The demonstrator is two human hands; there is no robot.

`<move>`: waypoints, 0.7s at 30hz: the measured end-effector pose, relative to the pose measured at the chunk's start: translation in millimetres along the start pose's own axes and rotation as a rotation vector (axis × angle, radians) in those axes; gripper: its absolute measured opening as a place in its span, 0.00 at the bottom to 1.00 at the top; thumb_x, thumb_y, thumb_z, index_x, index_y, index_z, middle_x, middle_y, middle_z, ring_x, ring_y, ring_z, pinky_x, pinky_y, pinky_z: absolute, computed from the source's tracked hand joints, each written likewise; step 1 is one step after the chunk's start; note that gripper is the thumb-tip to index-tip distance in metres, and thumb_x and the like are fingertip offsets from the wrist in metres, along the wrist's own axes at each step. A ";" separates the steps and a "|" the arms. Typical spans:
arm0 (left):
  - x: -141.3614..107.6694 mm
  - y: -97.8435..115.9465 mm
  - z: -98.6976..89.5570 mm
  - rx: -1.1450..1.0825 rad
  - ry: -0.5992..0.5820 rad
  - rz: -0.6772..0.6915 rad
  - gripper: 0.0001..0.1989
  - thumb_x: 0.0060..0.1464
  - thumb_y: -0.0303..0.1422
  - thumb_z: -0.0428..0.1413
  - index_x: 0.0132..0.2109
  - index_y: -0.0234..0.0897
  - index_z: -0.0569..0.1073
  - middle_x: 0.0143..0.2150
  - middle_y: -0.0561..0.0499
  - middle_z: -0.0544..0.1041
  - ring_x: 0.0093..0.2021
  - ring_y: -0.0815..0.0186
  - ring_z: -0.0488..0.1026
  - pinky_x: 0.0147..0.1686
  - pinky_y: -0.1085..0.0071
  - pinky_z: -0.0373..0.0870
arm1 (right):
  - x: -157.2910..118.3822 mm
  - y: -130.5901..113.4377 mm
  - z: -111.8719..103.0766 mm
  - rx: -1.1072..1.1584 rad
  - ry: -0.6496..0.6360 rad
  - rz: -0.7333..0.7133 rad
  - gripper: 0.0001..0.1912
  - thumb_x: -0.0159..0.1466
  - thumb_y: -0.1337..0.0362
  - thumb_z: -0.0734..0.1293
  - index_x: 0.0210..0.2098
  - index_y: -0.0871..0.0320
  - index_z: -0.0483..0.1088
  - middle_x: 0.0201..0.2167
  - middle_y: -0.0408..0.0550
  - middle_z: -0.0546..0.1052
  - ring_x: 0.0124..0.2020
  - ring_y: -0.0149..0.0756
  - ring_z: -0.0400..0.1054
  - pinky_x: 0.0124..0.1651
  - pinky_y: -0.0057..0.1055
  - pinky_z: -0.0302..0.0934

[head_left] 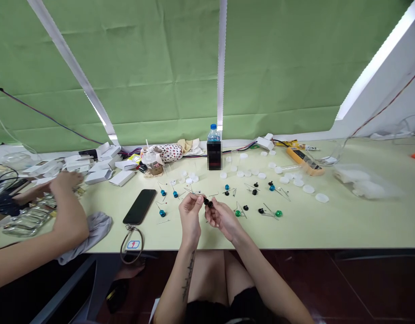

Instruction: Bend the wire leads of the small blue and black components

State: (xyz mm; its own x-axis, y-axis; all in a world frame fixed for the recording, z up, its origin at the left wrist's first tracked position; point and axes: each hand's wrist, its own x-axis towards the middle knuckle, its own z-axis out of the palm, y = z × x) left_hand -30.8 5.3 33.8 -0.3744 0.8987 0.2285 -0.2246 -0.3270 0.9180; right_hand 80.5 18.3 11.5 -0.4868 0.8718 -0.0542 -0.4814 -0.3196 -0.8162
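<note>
My left hand (189, 215) pinches a small black round part (206, 201) between thumb and fingertips, just above the table. Right beside it, my right hand (223, 218) grips another small black part (210, 204); whether the two parts touch I cannot tell. To the left of my hands lie several blue balls with thin metal pins, among them one blue ball (162, 213). On the right are loose black pieces such as this black cap (245, 208), along with a green ball (278, 213) and more thin metal pins.
A phone (140, 207) with a ring strap (132, 258) lies left of my hands. A bottle (214, 135) stands at the back, near white discs (308, 189) and a yellow meter (304, 161). At far left, a co-worker's hand (66, 181) reaches among white boxes (98, 176).
</note>
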 end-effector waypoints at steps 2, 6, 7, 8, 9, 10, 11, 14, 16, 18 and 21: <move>0.0 0.3 -0.4 -0.005 0.005 0.009 0.10 0.50 0.34 0.61 0.27 0.36 0.70 0.30 0.51 0.74 0.38 0.64 0.72 0.43 0.68 0.65 | -1.7 -0.9 1.0 0.032 0.026 -0.111 0.17 0.57 0.51 0.72 0.37 0.58 0.70 0.31 0.45 0.73 0.26 0.27 0.66 0.30 0.26 0.60; -0.2 2.0 -0.9 0.002 -0.002 0.007 0.10 0.51 0.35 0.61 0.27 0.36 0.69 0.32 0.51 0.75 0.37 0.64 0.72 0.41 0.68 0.66 | -3.8 -3.4 1.9 0.049 0.016 -0.140 0.23 0.55 0.52 0.73 0.46 0.53 0.69 0.44 0.48 0.72 0.38 0.33 0.71 0.41 0.31 0.63; -0.4 2.3 -0.6 0.003 -0.006 0.000 0.10 0.51 0.35 0.61 0.27 0.36 0.69 0.32 0.50 0.75 0.37 0.64 0.72 0.41 0.68 0.66 | -3.4 -3.7 1.8 0.027 0.000 -0.089 0.22 0.58 0.47 0.70 0.44 0.55 0.69 0.39 0.49 0.74 0.33 0.33 0.71 0.36 0.31 0.63; -0.5 2.3 -0.3 0.003 -0.010 -0.007 0.10 0.50 0.35 0.61 0.27 0.36 0.69 0.32 0.51 0.75 0.37 0.65 0.72 0.41 0.69 0.66 | -2.8 -3.7 1.7 -0.002 -0.008 -0.042 0.24 0.60 0.43 0.66 0.41 0.58 0.70 0.32 0.48 0.73 0.27 0.31 0.68 0.31 0.29 0.60; -0.6 2.1 0.0 0.001 -0.010 -0.011 0.10 0.50 0.35 0.62 0.27 0.36 0.70 0.31 0.51 0.75 0.37 0.65 0.72 0.41 0.69 0.66 | -2.2 -3.4 1.7 -0.040 -0.009 -0.014 0.26 0.61 0.41 0.62 0.37 0.60 0.70 0.26 0.46 0.71 0.22 0.29 0.64 0.26 0.28 0.57; -0.7 1.6 0.2 -0.001 -0.007 -0.013 0.11 0.49 0.35 0.62 0.26 0.36 0.69 0.31 0.51 0.75 0.37 0.65 0.72 0.41 0.69 0.65 | -1.9 -2.9 1.9 -0.091 0.001 -0.019 0.26 0.62 0.41 0.60 0.34 0.60 0.70 0.22 0.44 0.69 0.20 0.27 0.60 0.24 0.27 0.53; -0.8 0.8 0.4 -0.003 -0.003 -0.011 0.11 0.49 0.35 0.62 0.26 0.36 0.69 0.30 0.51 0.74 0.37 0.65 0.71 0.41 0.69 0.65 | -2.0 -1.9 2.3 -0.156 0.029 -0.064 0.24 0.62 0.42 0.61 0.33 0.60 0.69 0.21 0.42 0.67 0.20 0.27 0.58 0.24 0.27 0.52; -2.1 -2.8 1.5 -0.024 0.015 -0.009 0.10 0.49 0.35 0.62 0.26 0.36 0.69 0.30 0.52 0.73 0.37 0.65 0.71 0.42 0.69 0.65 | -5.5 3.1 4.6 -0.435 0.187 -0.350 0.13 0.62 0.52 0.66 0.37 0.55 0.68 0.28 0.44 0.69 0.28 0.33 0.63 0.32 0.30 0.58; -4.3 -5.2 3.6 -0.068 0.031 -0.022 0.10 0.50 0.35 0.61 0.27 0.36 0.69 0.31 0.52 0.73 0.37 0.66 0.71 0.43 0.69 0.65 | -9.3 7.3 6.4 -0.633 0.289 -0.526 0.07 0.62 0.57 0.66 0.38 0.52 0.68 0.36 0.48 0.71 0.37 0.39 0.65 0.41 0.36 0.60; -7.1 -6.6 6.4 -0.123 0.051 -0.039 0.11 0.52 0.35 0.60 0.28 0.37 0.67 0.31 0.52 0.73 0.36 0.66 0.71 0.42 0.69 0.65 | -12.1 10.3 7.5 -0.729 0.325 -0.606 0.06 0.63 0.58 0.64 0.37 0.52 0.68 0.42 0.51 0.70 0.43 0.42 0.65 0.47 0.39 0.59; -9.7 -5.8 9.0 -0.146 0.056 -0.052 0.11 0.53 0.36 0.59 0.28 0.37 0.67 0.32 0.52 0.74 0.36 0.66 0.71 0.40 0.70 0.65 | -11.7 9.4 5.7 -0.558 0.267 -0.503 0.18 0.59 0.56 0.69 0.47 0.50 0.65 0.47 0.50 0.69 0.40 0.39 0.68 0.46 0.39 0.62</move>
State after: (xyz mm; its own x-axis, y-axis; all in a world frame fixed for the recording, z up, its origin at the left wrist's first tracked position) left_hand -17.8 1.1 29.2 -0.4079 0.8990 0.1595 -0.3722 -0.3232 0.8701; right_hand 77.6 3.0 7.8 -0.0829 0.9443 0.3185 -0.1267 0.3070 -0.9432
